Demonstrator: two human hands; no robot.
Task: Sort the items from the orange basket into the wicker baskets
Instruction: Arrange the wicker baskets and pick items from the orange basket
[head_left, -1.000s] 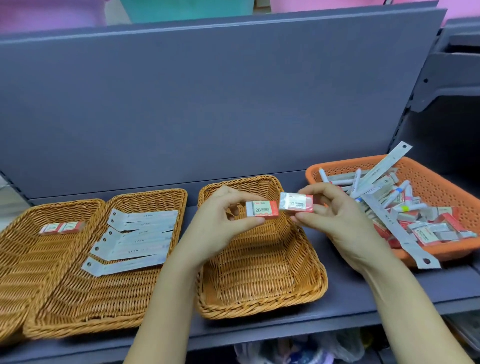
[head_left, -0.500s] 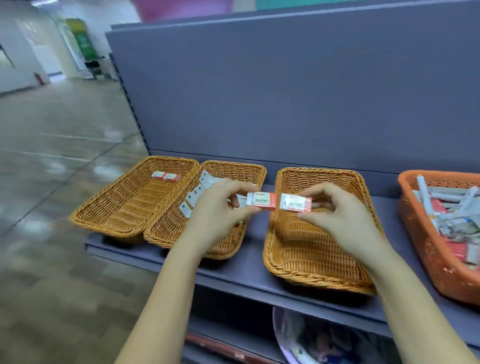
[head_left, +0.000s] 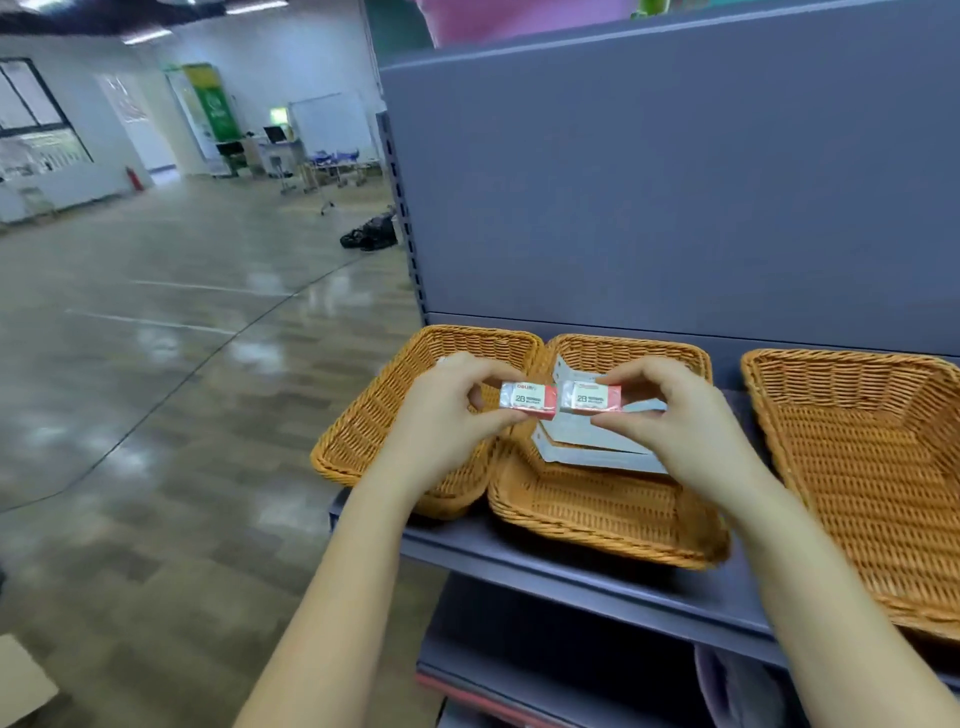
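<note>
- Our left hand (head_left: 441, 415) pinched a small white-and-red eraser (head_left: 527, 401) marked "2B" between thumb and curled fingers, label facing up.
- Our right hand (head_left: 675, 421) pinched a second eraser (head_left: 591, 398) of the same kind in the same way, thumb below and fingertips on top.
- The two erasers met end to end in the air, touching or very nearly so, above the seam where the left wicker basket (head_left: 374, 415) and the middle wicker basket (head_left: 597, 514) stood side by side.
- The middle wicker basket held a loose stack of pale paper tags (head_left: 587, 447), partly hidden behind our right hand and the erasers.
- Our left hand covered most of the left wicker basket's inside, so we could not tell what lay in it.
- A third wicker basket (head_left: 857, 467) stood apart to the right, its woven floor bare where it showed.
- All three baskets sat on a grey-blue shelf (head_left: 571, 571) backed by a flat panel (head_left: 675, 208) of the same colour.
- To the left stretched a glossy floor (head_left: 156, 364).
</note>
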